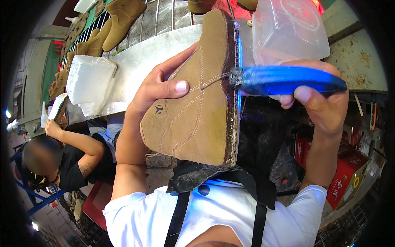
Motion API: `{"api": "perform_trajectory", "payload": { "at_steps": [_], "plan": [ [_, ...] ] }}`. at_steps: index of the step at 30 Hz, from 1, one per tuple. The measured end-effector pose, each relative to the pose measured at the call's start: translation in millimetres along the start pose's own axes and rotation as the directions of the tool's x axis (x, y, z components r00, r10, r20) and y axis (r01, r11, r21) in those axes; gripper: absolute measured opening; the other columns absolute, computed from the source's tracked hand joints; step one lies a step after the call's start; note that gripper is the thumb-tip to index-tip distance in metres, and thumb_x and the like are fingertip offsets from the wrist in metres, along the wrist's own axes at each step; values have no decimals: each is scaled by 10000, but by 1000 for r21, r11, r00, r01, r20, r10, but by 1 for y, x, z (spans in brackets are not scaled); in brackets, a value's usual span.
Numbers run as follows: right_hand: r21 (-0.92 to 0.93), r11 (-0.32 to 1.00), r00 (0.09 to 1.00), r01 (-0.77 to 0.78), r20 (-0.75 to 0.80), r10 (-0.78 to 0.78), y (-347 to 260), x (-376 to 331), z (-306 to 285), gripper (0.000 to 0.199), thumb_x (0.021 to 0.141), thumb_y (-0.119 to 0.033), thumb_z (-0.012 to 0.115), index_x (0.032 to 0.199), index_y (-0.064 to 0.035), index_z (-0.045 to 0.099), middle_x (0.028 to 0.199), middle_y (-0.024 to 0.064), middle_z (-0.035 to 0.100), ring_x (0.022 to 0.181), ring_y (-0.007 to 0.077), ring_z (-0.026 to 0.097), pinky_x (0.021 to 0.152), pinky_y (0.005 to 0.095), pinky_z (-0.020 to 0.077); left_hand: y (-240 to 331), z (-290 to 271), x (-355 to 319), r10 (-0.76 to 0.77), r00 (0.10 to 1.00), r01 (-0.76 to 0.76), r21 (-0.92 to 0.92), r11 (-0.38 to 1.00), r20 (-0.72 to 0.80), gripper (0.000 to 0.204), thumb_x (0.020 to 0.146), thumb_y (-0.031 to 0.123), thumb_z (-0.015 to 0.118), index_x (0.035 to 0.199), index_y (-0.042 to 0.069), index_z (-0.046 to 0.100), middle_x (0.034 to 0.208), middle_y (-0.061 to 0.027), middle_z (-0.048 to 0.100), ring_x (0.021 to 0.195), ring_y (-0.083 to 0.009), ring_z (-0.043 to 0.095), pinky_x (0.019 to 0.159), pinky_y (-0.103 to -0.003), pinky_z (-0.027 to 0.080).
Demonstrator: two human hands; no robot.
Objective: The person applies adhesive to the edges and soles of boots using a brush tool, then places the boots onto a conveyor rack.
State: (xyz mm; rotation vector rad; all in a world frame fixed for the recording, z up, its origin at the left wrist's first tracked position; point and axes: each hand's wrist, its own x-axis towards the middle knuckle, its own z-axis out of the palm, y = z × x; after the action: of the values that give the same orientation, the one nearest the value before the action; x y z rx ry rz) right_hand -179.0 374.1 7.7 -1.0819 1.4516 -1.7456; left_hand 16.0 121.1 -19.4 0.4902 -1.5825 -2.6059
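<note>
A tan suede ankle boot (pixel 201 103) is held up on its side, its sole edge to the right and its toe end pointing away from me. My left hand (pixel 166 80) grips the boot around its front, thumb pressed on the near side and fingers hidden behind. A dark band with pale stitching runs along the bottom edge. My right hand (pixel 319 96) is closed around a blue-handled brush (pixel 288 80), thumb beneath and fingers behind it. The brush's small dark tip meets the stitched edge about midway along. Blue light falls on this edge.
A pale worktable (pixel 164 45) bears a translucent tub (pixel 290 31) at right and a whitish block-shaped container (pixel 88 80) at left. More tan boots (pixel 121 20) stand on a rack behind. A co-worker (pixel 86 156) sits at left. A red box (pixel 347 177) lies at lower right.
</note>
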Motion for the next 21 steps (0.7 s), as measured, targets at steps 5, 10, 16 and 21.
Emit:
{"api": "perform_trajectory", "payload": {
  "at_steps": [5, 10, 16, 21],
  "plan": [
    [-6, 993, 979, 120, 168, -117, -3, 0, -4, 352, 873, -114, 752, 1098, 136, 646, 1031, 288, 682, 690, 217, 690, 598, 317, 573, 4, 2, -1, -2, 1000, 3, 58, 998, -10, 941, 694, 194, 754, 1532, -22, 385, 1463, -194, 524, 1348, -252, 518, 1174, -337, 312],
    [9, 982, 942, 187, 283, -182, 3, -5, -8, 313, 853, -133, 789, 1043, 94, 689, 965, 291, 704, 646, 226, 710, 559, 300, 591, 4, 2, -1, -2, 999, 5, 61, 998, -42, 923, 710, 211, 753, 1529, -16, 394, 1456, -186, 531, 1341, -253, 526, 1161, -333, 330],
    [-145, 947, 938, 285, 243, -245, -12, -19, 5, 294, 886, -233, 762, 976, 38, 691, 883, 241, 722, 650, 239, 726, 561, 302, 591, 2, 0, 2, -17, 999, 18, 31, 999, -41, 855, 766, 204, 730, 1523, -19, 400, 1442, -181, 544, 1286, -247, 574, 1121, -322, 391],
    [-307, 885, 932, 349, 210, -295, -28, -25, 18, 292, 899, -292, 735, 917, -7, 677, 818, 196, 731, 658, 251, 734, 572, 302, 583, 0, 3, 0, -19, 997, 15, -54, 998, -76, 792, 816, 166, 687, 1527, -17, 390, 1412, -179, 570, 1244, -229, 611, 1094, -324, 433]
  ]
}}
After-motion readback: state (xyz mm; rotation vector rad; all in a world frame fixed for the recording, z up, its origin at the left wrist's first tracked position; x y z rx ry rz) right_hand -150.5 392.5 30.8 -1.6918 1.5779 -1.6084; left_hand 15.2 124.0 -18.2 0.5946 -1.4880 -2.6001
